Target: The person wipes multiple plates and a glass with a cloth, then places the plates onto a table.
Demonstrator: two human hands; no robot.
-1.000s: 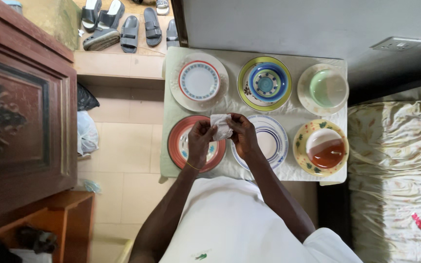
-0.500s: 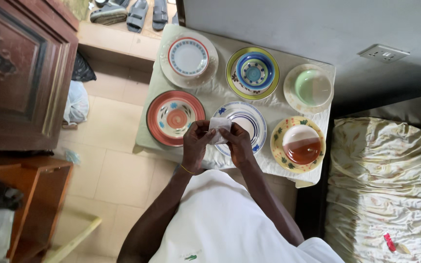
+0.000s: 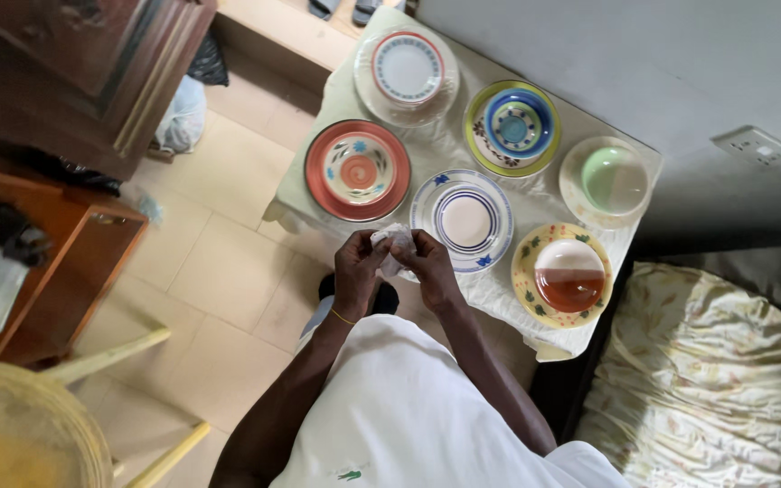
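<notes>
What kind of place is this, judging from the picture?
Probably a room in a home: a small cloth-covered table set with plates, a bed beside it, and a wooden cabinet on the tiled floor.

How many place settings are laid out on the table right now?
6. Back row: red-rimmed white set, blue-and-yellow set, green bowl on plate. Front row: red plate, blue-striped plate, brown-and-white bowl on yellow plate. None looks hidden.
</notes>
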